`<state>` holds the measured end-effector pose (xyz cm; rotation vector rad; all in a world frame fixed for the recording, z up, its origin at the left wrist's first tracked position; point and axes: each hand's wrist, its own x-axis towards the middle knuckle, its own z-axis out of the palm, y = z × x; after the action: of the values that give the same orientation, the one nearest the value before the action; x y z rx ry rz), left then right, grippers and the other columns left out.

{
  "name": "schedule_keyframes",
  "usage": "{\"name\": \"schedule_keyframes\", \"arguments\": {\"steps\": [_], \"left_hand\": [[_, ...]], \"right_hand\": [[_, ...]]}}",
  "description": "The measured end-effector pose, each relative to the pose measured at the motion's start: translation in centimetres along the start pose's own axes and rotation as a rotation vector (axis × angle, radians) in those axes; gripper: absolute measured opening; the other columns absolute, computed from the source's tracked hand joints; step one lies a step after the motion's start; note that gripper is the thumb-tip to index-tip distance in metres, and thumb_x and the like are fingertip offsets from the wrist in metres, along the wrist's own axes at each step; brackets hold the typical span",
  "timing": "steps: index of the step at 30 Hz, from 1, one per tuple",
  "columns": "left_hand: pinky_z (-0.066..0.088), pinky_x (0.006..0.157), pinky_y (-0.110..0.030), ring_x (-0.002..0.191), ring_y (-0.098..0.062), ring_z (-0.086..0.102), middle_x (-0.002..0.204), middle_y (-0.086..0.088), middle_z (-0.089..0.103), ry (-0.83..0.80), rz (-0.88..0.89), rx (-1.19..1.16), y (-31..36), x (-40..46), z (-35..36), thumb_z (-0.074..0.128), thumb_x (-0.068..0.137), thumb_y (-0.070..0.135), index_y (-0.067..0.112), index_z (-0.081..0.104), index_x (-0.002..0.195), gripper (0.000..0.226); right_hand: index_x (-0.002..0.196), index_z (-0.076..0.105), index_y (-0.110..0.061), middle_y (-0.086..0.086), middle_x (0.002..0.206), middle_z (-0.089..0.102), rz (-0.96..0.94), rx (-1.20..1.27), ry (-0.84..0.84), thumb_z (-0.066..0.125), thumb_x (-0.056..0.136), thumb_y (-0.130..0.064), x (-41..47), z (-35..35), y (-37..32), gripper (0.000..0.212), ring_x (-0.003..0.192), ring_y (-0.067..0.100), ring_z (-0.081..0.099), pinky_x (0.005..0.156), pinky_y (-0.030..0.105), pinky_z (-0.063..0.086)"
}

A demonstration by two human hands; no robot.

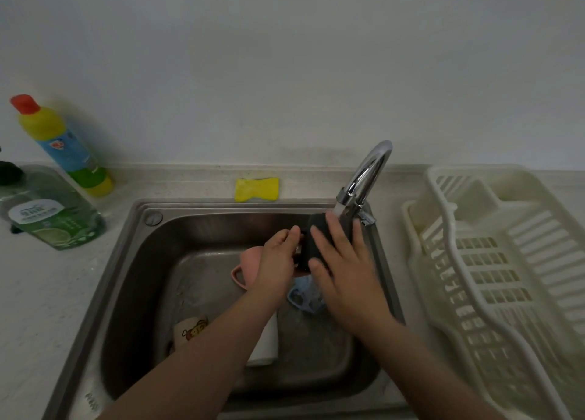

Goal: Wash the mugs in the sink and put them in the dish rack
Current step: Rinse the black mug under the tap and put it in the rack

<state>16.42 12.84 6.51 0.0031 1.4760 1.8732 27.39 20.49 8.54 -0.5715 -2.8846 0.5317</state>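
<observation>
Currently:
Black mug (pixel 311 242): under the faucet (pixel 364 182), above the sink (pixel 133 261).
Right hand (pixel 345 264): fingers wrapped round it.
Left hand (pixel 278 255): pinching its rim.
Risk: wet grip — it may slip onto the pink mug (pixel 247 266) below.

Sink (pixel 133 261) set in worktop (pixel 41 293). Two detergent bottles (pixel 60 210) left of it, sponge (pixel 257 189) behind, dish rack (pixel 493 261) right. Faucet (pixel 367 176) at back-right rim. Mugs (pixel 245 269) in the basin, one dark mug (pixel 316 236) held under the spout.
</observation>
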Motion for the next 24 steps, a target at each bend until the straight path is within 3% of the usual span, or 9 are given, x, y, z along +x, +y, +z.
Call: {"name": "schedule_keyframes", "arguments": {"steps": [5, 7, 9, 11, 15, 17, 19, 22, 24], "left_hand": [[0.05, 0.059, -0.027, 0.068, -0.021, 0.055, 0.073, -0.014, 0.055, 0.031, 0.049, 0.022, 0.0, 0.7, -0.4, 0.051, 0.1, 0.022, 0.008, 0.056, 0.082, 0.023], [0.049, 0.06, -0.026, 0.068, -0.021, 0.055, 0.076, -0.016, 0.053, 0.017, 0.047, 0.049, 0.0, 0.6, -0.4, 0.051, 0.1, 0.022, 0.006, 0.056, 0.087, 0.022], [0.049, 0.056, -0.023, 0.064, -0.017, 0.057, 0.072, -0.013, 0.057, 0.013, 0.041, 0.037, -0.2, 0.5, -0.1, 0.05, 0.101, 0.019, 0.005, 0.058, 0.086, 0.022], [0.052, 0.061, -0.027, 0.068, -0.018, 0.061, 0.073, -0.011, 0.063, 0.01, 0.033, 0.018, -0.3, 0.5, 0.0, 0.05, 0.101, 0.018, 0.006, 0.061, 0.085, 0.024], [0.047, 0.057, -0.025, 0.061, -0.013, 0.056, 0.064, -0.005, 0.055, 0.011, 0.028, 0.046, -0.7, 0.5, -0.5, 0.052, 0.1, 0.017, 0.008, 0.055, 0.078, 0.024], [0.05, 0.054, -0.024, 0.059, -0.01, 0.06, 0.063, -0.004, 0.06, 0.014, -0.005, 0.036, -1.0, 0.2, -0.4, 0.053, 0.099, 0.017, 0.007, 0.057, 0.078, 0.024], [0.054, 0.063, -0.03, 0.066, -0.016, 0.065, 0.069, -0.006, 0.066, 0.01, -0.03, 0.001, -1.1, 0.3, -0.4, 0.055, 0.099, 0.017, 0.006, 0.062, 0.08, 0.023], [0.053, 0.069, -0.034, 0.076, -0.023, 0.068, 0.077, -0.01, 0.07, 0.006, -0.053, -0.042, -1.1, 0.6, -1.4, 0.057, 0.097, 0.019, 0.006, 0.065, 0.086, 0.019], [0.053, 0.069, -0.036, 0.079, -0.024, 0.067, 0.082, -0.011, 0.069, 0.015, -0.068, -0.061, -1.4, 0.6, -1.7, 0.06, 0.096, 0.024, 0.007, 0.065, 0.087, 0.02]], "right_hand": [[0.149, 0.034, -0.022, -0.008, 0.16, 0.018, -0.184, -0.108, -0.009, 0.022, 0.099, -0.047, -0.5, 0.1, 0.5, 0.057, 0.15, 0.016, -0.002, 0.12, 0.042, 0.008], [0.148, 0.036, -0.022, -0.009, 0.159, 0.02, -0.227, -0.114, -0.023, 0.022, 0.099, -0.047, -0.6, 0.2, 0.6, 0.056, 0.149, 0.015, 0.0, 0.12, 0.042, 0.009], [0.151, 0.03, -0.023, -0.013, 0.16, 0.011, -0.112, -0.032, -0.006, 0.018, 0.097, -0.049, 1.0, -0.5, 0.9, 0.061, 0.148, 0.011, -0.008, 0.122, 0.041, 0.006], [0.151, 0.029, -0.022, -0.012, 0.161, 0.01, -0.063, -0.016, 0.005, 0.018, 0.096, -0.05, 1.5, -0.9, 0.7, 0.063, 0.148, 0.012, -0.009, 0.122, 0.038, 0.002], [0.142, 0.047, -0.019, -0.003, 0.153, 0.037, -0.267, -0.228, -0.052, 0.028, 0.097, -0.042, -0.6, 0.2, 0.7, 0.054, 0.147, 0.019, 0.017, 0.119, 0.039, 0.01], [0.144, 0.044, -0.02, -0.005, 0.155, 0.034, -0.177, -0.136, -0.025, 0.022, 0.098, -0.043, 0.9, -0.3, 1.4, 0.056, 0.148, 0.016, 0.013, 0.12, 0.037, 0.007], [0.147, 0.039, -0.022, -0.009, 0.158, 0.025, -0.074, -0.041, -0.007, 0.014, 0.097, -0.046, 1.7, -0.8, 1.4, 0.061, 0.148, 0.013, 0.0, 0.122, 0.039, 0.004], [0.145, 0.042, -0.025, -0.012, 0.157, 0.024, -0.195, -0.014, -0.034, 0.017, 0.099, -0.043, -0.9, -0.1, 0.1, 0.055, 0.149, 0.013, -0.006, 0.12, 0.037, -0.002], [0.143, 0.044, -0.025, -0.011, 0.156, 0.028, -0.226, 0.044, -0.053, 0.02, 0.1, -0.042, -1.1, 0.1, 0.3, 0.052, 0.149, 0.011, -0.001, 0.121, 0.039, 0.004]]}}
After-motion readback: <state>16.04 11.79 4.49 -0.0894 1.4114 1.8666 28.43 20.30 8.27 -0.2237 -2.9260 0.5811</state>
